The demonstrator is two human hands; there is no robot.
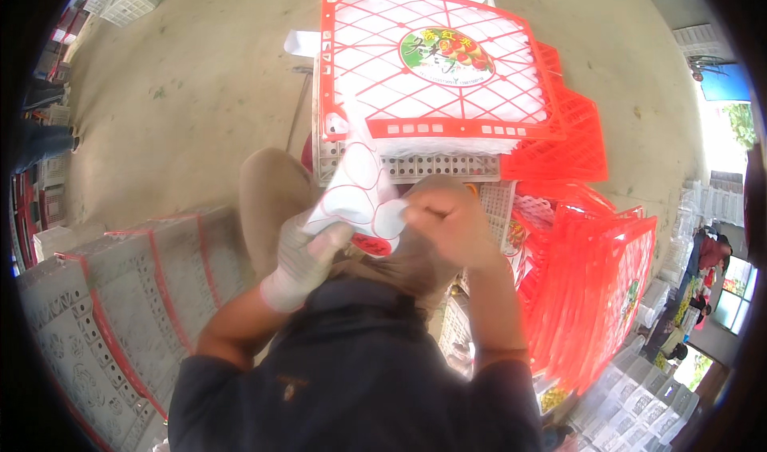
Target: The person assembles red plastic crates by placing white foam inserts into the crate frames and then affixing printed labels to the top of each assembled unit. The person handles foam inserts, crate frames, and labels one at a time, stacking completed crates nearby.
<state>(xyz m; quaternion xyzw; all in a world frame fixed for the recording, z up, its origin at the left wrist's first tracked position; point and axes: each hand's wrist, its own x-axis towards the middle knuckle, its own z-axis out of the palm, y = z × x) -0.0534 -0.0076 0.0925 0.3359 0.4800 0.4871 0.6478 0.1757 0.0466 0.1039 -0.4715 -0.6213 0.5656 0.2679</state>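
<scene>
My left hand (313, 256), in a pale glove, grips the lower edge of a white sheet of round stickers (351, 182) over my lap. Thin red rings mark the round outlines on the sheet, and its upper end is smeared by motion. The bare fingers of my right hand (451, 222) pinch a round white sticker (390, 219) at the sheet's right edge. A red oval sticker (371, 246) shows at the sheet's bottom, between my hands. Just beyond lies a red plastic lattice panel (431, 127) over white padding, with an oval fruit label (447, 55) on it.
A white plastic crate (423, 168) supports the lattice panel in front of my knees. More red lattice pieces (591, 292) stand upright at my right. Grey-white boxes with red edging (144, 284) line my left. Stacked clear containers (639, 400) stand at lower right; people (711, 252) are farther off.
</scene>
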